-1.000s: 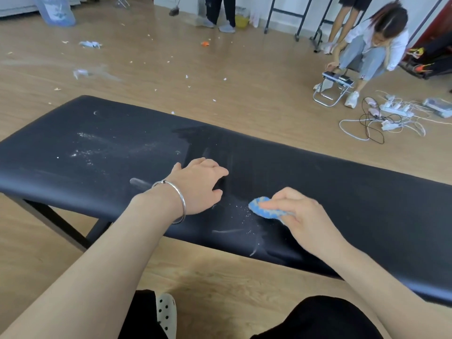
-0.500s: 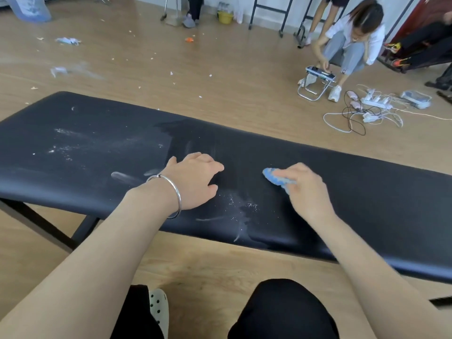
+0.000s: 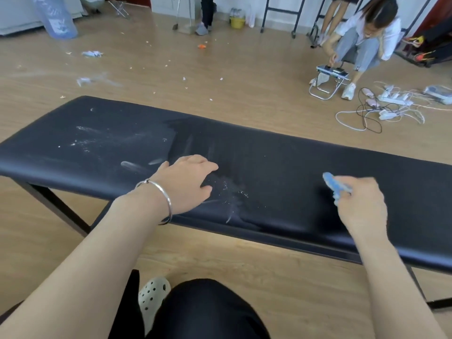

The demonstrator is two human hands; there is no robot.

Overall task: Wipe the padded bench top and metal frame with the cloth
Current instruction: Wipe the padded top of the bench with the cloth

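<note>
**benchguy:** so where's everything sitting? The padded bench top [image 3: 281, 152] runs across the middle of the frame, left to right. The right hand [image 3: 359, 204] at centre right is closed around a bunched blue cloth [image 3: 333, 185], and the cloth pokes out toward the upper left of that hand, over the black padding.

**wipe_it:** and the left hand [image 3: 187, 183]?

**benchguy:** flat on the padding near centre, fingers spread, gripping nothing, silver bangle [image 3: 159, 199] on the wrist. White specks and smears [image 3: 232, 192] just right of it, more dusty marks [image 3: 97, 140] toward the left end. A dark metal frame [image 3: 56, 207] leg shows at lower left under the pad.
</note>
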